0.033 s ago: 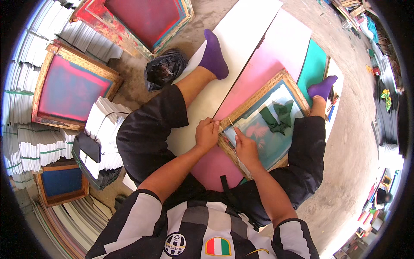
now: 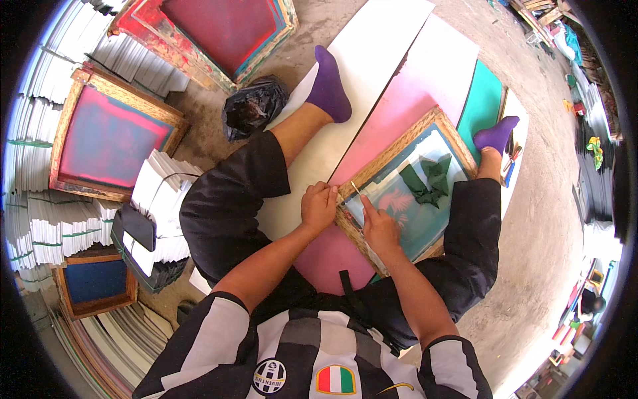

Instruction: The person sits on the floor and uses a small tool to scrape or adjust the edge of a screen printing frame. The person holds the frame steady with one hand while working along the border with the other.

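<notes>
A wooden-framed printing screen (image 2: 399, 141) lies tilted between my legs, its bluish mesh (image 2: 415, 229) showing a pale pink leaf-like pattern. My left hand (image 2: 319, 207) is closed on the frame's left corner, fingertips at the wood. In my right hand (image 2: 380, 227) is a thin pale stick-like tool (image 2: 355, 187), its tip at the inner edge of the frame near my left fingers. What kind of tool it is I cannot make out. Crumpled dark green pieces (image 2: 430, 181) of cloth or paper rest on the mesh.
White (image 2: 372, 46), pink (image 2: 432, 63) and green (image 2: 483, 93) sheets lie beneath my legs. A black plastic bag (image 2: 254, 106) sits beyond my left knee. More framed screens (image 2: 113, 143) and bundled paper stacks (image 2: 161, 206) stand at the left. Small tools (image 2: 512, 165) lie beside my right foot.
My right hand has shifted very slightly, and the tool's tip sits a little farther to the left and up along the frame. My left hand stays in place.
</notes>
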`<move>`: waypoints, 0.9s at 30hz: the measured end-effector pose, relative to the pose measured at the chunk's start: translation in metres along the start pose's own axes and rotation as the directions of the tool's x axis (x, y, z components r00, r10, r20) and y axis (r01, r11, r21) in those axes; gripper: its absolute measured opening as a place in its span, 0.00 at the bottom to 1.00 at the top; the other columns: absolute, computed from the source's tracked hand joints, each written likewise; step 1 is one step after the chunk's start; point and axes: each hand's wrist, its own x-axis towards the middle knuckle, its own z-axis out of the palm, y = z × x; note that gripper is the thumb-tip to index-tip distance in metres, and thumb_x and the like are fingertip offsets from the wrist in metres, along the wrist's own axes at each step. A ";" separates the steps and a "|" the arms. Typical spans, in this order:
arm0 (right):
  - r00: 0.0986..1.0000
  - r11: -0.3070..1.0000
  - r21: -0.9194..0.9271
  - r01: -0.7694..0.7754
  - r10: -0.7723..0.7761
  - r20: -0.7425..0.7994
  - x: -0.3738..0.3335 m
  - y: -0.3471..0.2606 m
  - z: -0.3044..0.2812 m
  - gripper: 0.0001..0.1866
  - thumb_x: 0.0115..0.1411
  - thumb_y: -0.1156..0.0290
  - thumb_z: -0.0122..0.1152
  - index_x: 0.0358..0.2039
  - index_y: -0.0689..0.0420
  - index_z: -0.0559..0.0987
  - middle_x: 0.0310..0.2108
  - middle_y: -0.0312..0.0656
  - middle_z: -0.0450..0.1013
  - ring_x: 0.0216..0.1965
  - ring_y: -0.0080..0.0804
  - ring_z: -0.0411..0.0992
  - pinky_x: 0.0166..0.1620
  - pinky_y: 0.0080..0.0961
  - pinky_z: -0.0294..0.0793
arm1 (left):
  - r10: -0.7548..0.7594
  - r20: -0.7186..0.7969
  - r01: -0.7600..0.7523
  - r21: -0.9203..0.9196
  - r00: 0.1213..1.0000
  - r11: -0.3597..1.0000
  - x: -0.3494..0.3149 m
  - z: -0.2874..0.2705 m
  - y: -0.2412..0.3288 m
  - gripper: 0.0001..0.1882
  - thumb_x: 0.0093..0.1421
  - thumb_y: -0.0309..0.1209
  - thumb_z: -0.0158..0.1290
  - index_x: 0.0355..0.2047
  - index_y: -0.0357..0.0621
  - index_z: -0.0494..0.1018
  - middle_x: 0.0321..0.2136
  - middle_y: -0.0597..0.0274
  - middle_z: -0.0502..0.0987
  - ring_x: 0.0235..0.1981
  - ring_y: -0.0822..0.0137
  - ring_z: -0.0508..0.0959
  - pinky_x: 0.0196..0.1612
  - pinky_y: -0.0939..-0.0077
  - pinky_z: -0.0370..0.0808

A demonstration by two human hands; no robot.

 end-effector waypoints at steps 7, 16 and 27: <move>0.975 0.793 0.573 0.206 -0.113 -0.193 0.014 0.040 0.037 0.22 0.72 0.62 0.56 0.65 0.41 0.77 0.42 0.59 0.80 0.40 0.63 0.80 0.43 0.49 0.79 | -0.011 0.014 0.012 -0.009 1.000 1.000 0.002 -0.002 0.006 0.17 0.72 0.36 0.50 0.36 0.39 0.85 0.35 0.53 0.81 0.38 0.49 0.78 0.43 0.53 0.74; 0.956 0.584 0.757 -0.293 0.171 0.238 0.020 0.036 0.024 0.19 0.75 0.63 0.55 0.64 0.44 0.79 0.28 0.33 0.75 0.22 0.25 0.70 0.22 0.24 0.65 | -0.012 0.041 0.013 -0.019 0.999 1.000 0.002 -0.002 0.003 0.18 0.72 0.37 0.49 0.39 0.41 0.86 0.35 0.53 0.81 0.39 0.49 0.78 0.44 0.54 0.75; 0.997 0.989 0.150 0.002 0.009 -0.075 -0.004 0.010 0.002 0.19 0.72 0.61 0.56 0.62 0.42 0.80 0.33 0.52 0.80 0.33 0.53 0.80 0.36 0.47 0.77 | -0.024 0.036 0.025 -0.010 0.999 1.000 0.001 0.001 -0.002 0.17 0.72 0.37 0.49 0.39 0.41 0.85 0.37 0.52 0.81 0.40 0.48 0.78 0.45 0.54 0.75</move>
